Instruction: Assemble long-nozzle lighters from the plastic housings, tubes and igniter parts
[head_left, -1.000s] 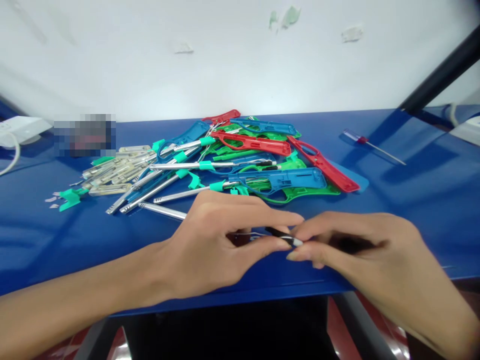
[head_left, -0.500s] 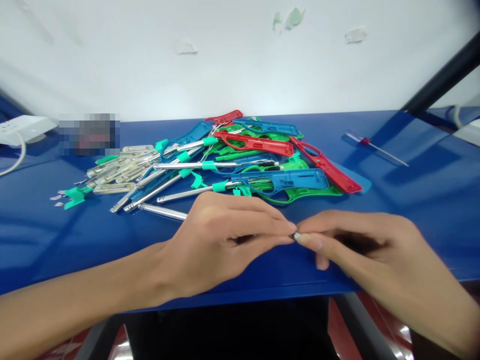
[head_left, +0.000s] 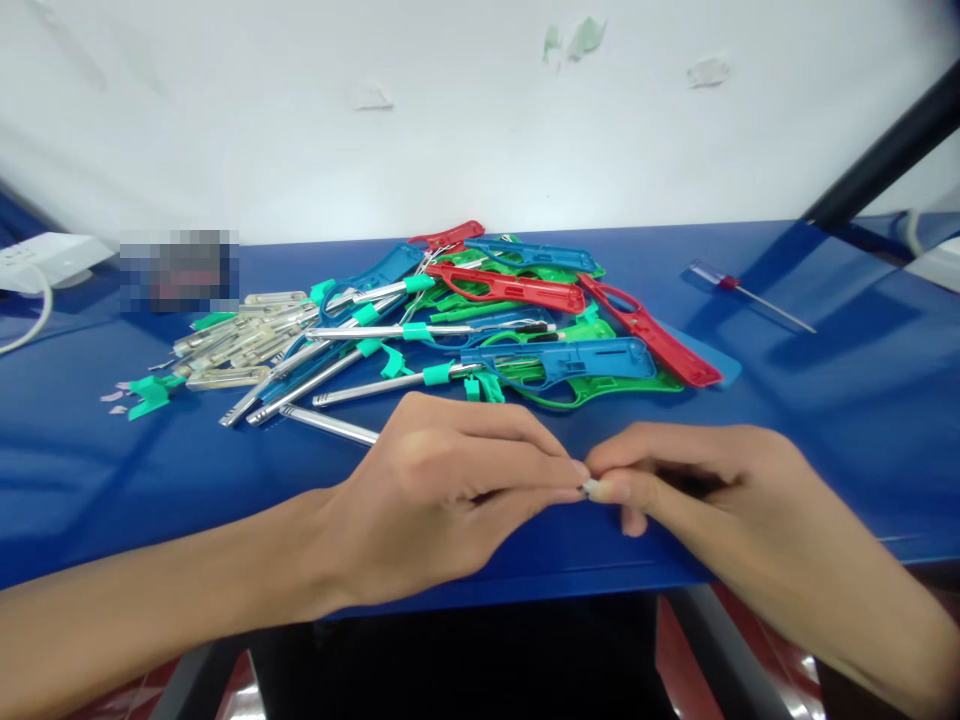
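Observation:
My left hand (head_left: 450, 490) and my right hand (head_left: 697, 480) meet fingertip to fingertip over the front of the blue table (head_left: 825, 400). Both are closed in a pinch on one small thin part (head_left: 589, 488); only its pale tip shows between the fingers, the rest is hidden. A metal tube (head_left: 330, 424) runs out from behind my left hand to the left. Just beyond the hands lies a pile of coloured plastic lighter shells (head_left: 555, 330), red, blue and green.
Metal tubes with teal collars (head_left: 360, 345) and clear small parts (head_left: 232, 345) lie left of the pile. A red-handled screwdriver (head_left: 750, 292) rests at the right. A white power strip (head_left: 37, 260) sits far left. A black post (head_left: 885, 150) slants at the upper right.
The dark stem seen between my fingers a second ago is now hidden. My fingertips have closed together, and only the pale tip shows.

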